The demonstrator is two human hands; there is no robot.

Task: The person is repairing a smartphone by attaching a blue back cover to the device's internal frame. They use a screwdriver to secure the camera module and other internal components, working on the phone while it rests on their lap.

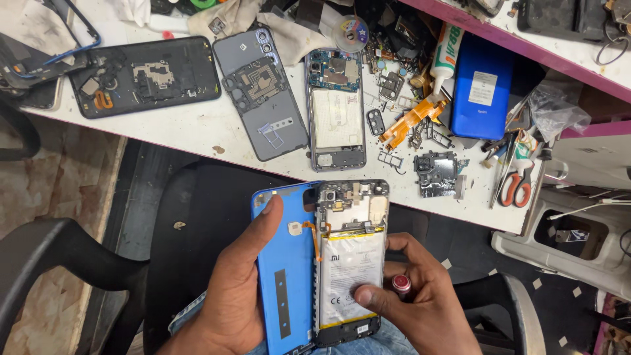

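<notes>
**Opened phone held over the lap, both hands on it**

Containers: none proper. The white bench (197, 131) carries loose parts. At 10 o'clock a black back cover (144, 75) lies inner face up; at 11 o'clock a grey back cover (263, 92) with a black bracket on it; at 12 o'clock a stripped phone frame (335, 108), board at its top, battery bay bare. Toward 1 o'clock: an orange flex cable (413, 118), a white glue tube (445, 56), a blue phone back (482, 85). At 2 o'clock, red-handled scissors (517, 184).

Held item: an opened phone (348, 263) at 6 o'clock, its white battery (348, 276) exposed, with the blue back cover (286, 269) swung off to its left, still alongside.

Left hand (240, 283): comes up from 7 o'clock, palm under the blue cover, thumb lying up along its inner face, fingers wrapped behind, gripping it.

Right hand (420, 302): enters from 5 o'clock, thumb tip pressed on the lower battery label, remaining fingers curled behind the phone's right edge, clamping it. A small red-capped object (401, 284) sits at the fingers.
</notes>
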